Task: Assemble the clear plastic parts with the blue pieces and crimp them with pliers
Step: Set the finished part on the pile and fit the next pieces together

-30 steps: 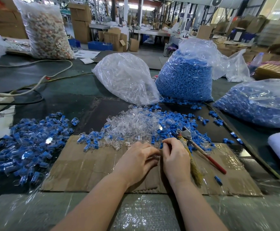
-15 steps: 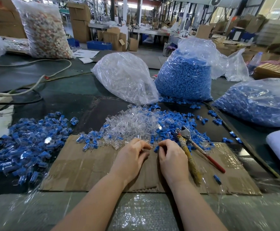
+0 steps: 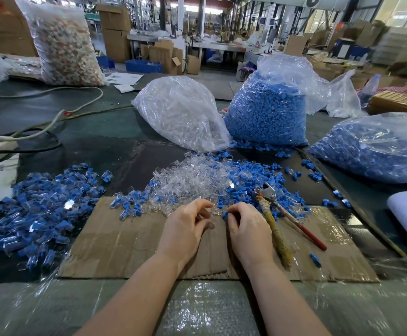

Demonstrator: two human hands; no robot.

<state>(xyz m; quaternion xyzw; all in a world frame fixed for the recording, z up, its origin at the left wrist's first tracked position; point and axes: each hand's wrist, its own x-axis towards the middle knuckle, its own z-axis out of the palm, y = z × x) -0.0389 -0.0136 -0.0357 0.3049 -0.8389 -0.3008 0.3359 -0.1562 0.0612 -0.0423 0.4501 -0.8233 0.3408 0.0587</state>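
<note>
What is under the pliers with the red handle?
The pliers lie on loose blue pieces at the head end, and their handles rest on the brown cardboard. What is beneath the cardboard is hidden.

Left hand [image 3: 185, 227]: bare, back turned up, forearm entering from the lower left edge and angled toward centre; fingers curled inward with thumb and fingertips drawn together, what they pinch too small to tell. Right hand [image 3: 248, 229]: bare, back turned up, forearm entering from the lower right; fingers curled, thumb and forefinger pinching a small blue plastic piece [image 3: 224, 215] at the tips. The two hands sit near each other, fingertips facing, not touching.
</note>
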